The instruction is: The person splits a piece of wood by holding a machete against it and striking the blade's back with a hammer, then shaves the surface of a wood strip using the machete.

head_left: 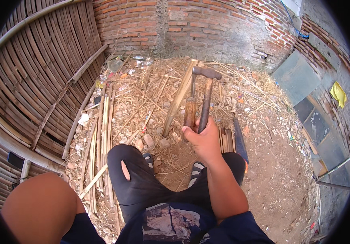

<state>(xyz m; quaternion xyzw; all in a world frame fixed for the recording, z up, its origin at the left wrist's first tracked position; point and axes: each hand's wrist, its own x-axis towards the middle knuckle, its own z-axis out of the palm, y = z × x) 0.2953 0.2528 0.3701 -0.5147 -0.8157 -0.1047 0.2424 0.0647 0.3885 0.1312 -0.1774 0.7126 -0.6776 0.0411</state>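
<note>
My right hand (pixel 203 140) is raised in front of my knees and grips two tools together. One is a hammer (pixel 205 97) with a dark wooden handle, its rusty metal head uppermost. The other is a chisel-like tool (pixel 190 110) with a brown wooden grip and a thin metal shaft pointing up. Just behind them a pale split bamboo stick (pixel 178 99) lies slanted on the straw-covered ground. Of my left side only the bare bent arm (pixel 41 207) shows at the lower left; the hand itself is out of the picture.
A woven bamboo wall (pixel 41 73) curves along the left, with a brick wall (pixel 191 24) behind. Long bamboo strips (pixel 101 138) lie left of my legs, and stones (pixel 148 141) are scattered in the dirt. A dark flat blade (pixel 240 142) and short sticks (pixel 225 140) rest by my right knee.
</note>
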